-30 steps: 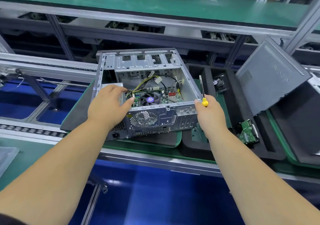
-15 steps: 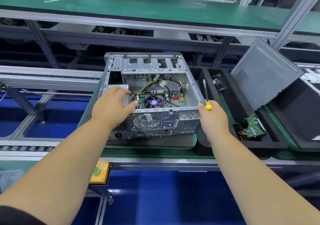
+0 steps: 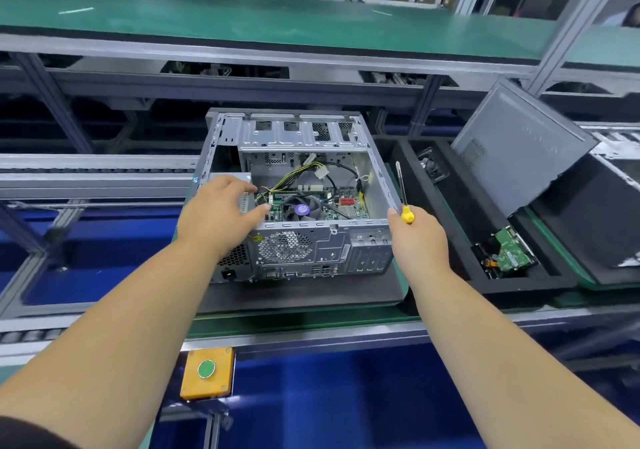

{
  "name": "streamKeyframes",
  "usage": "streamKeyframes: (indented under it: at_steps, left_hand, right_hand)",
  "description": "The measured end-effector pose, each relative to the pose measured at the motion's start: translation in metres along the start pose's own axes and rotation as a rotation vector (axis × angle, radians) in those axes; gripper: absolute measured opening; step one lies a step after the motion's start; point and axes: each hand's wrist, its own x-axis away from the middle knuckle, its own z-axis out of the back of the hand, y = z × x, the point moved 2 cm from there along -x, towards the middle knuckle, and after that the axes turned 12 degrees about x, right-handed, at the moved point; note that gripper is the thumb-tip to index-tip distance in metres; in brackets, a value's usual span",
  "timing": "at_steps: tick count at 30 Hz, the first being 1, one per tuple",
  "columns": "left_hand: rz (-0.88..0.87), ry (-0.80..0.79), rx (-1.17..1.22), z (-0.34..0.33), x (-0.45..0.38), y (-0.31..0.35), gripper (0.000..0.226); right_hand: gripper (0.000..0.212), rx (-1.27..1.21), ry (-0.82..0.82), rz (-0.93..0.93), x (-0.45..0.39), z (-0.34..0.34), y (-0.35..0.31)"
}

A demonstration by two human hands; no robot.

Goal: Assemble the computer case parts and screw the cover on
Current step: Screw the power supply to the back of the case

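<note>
At the left, a yellow box with a green push-button (image 3: pixel 207 372) is fixed under the front rail of the green-topped bench (image 3: pixel 298 320); above it the left hand (image 3: pixel 221 214) is laid over the near left corner of the open grey sheet-metal computer case (image 3: pixel 301 185), its fingers curled over a silvery block at the case's left edge and its thumb tip touching the rear panel's top lip; the case lies on its side on a dark mat (image 3: pixel 304 296), rear panel with its round fan grille (image 3: pixel 284 247) turned toward the person, the green motherboard and black cooler fan (image 3: pixel 300 209) exposed from above; the right hand (image 3: pixel 417 237) is set against the near right corner and is closed round a yellow-handled screwdriver (image 3: pixel 402 194), whose shaft points away along the right wall; whether that hand also grips the case cannot be told; further right a black foam tray (image 3: pixel 460 227) holds a green-boarded hard drive (image 3: pixel 509 254), and beyond it the flat grey side cover (image 3: pixel 523 149) leans tilted, well apart from the case and up to the right of both hands; the right hand is judged the nearer to it, but is occupied; the cover's lower edge is hidden behind the tray, and its long edge runs obliquely to the case opening; no screws can be made out
</note>
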Motion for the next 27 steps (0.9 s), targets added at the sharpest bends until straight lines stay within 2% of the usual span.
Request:
streamKeyframes:
  at_steps: [4, 7, 10, 15, 20, 23, 27]
  left_hand:
    - [0.002, -0.009, 0.010, 0.001, -0.001, 0.002, 0.043]
    - [0.015, -0.007, 0.062, 0.002, 0.001, 0.004, 0.038]
    - [-0.047, 0.033, 0.174, -0.001, 0.002, 0.013, 0.029]
    - [-0.175, 0.033, 0.292, -0.021, -0.001, 0.060, 0.020]
    - [-0.177, 0.003, 0.297, -0.053, -0.014, 0.109, 0.018]
    - [-0.167, -0.011, 0.309, -0.073, -0.022, 0.136, 0.017]
    - [-0.161, -0.037, 0.323, -0.097, -0.034, 0.166, 0.018]
  right_hand:
    - [0.032, -0.086, -0.022, -0.055, -0.001, -0.001, 0.003]
    - [0.013, -0.278, -0.108, -0.150, -0.008, 0.006, 0.013]
    - [0.027, -0.358, -0.124, -0.200, -0.014, 0.012, 0.028]
    - [0.022, -0.361, -0.082, -0.278, -0.039, 0.013, 0.069]
    - [0.025, -0.167, -0.101, -0.261, -0.086, 0.018, 0.125]
    - [0.014, 0.008, -0.146, -0.213, -0.110, 0.028, 0.150]
    - [0.029, 0.128, -0.218, -0.160, -0.142, 0.028, 0.176]
